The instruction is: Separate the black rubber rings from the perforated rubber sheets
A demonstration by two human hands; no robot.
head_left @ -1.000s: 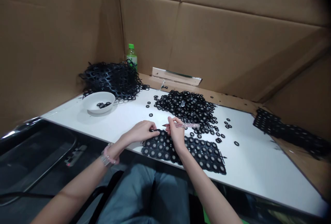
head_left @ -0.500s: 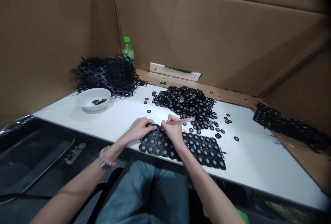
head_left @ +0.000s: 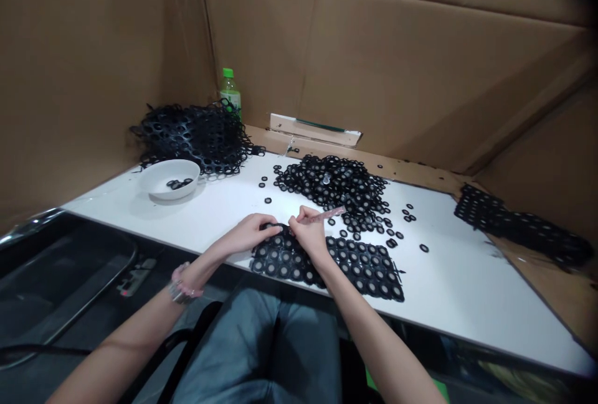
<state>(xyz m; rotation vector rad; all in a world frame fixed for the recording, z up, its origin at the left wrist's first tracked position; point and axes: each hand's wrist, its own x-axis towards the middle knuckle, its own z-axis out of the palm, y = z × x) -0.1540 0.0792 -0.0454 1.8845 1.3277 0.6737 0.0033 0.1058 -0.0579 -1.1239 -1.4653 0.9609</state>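
A black sheet of joined rings with pale centres point(head_left: 367, 265) lies along the front edge of the white table. My left hand point(head_left: 252, 231) pinches the sheet's far edge near its left end, thumb on top. Just beside it, my right hand point(head_left: 309, 236) grips a slim pen-like tool with a clear pinkish handle point(head_left: 331, 213). The handle slants up to the right; its tip is hidden by my fingers, close to the sheet's far edge. Behind my hands rises a heap of loose black rings point(head_left: 341, 183).
On the left stand a white bowl point(head_left: 156, 170) holding several black rings and a tangle of black ring webbing point(head_left: 191, 136). A green-capped bottle point(head_left: 230, 89) is behind that. More black sheets point(head_left: 518, 226) lie at the right. Cardboard walls point(head_left: 397, 68) enclose the table.
The view has shifted slightly. My left forearm and wrist have moved a little to the left. Both hands keep their holds at the sheet's far edge.
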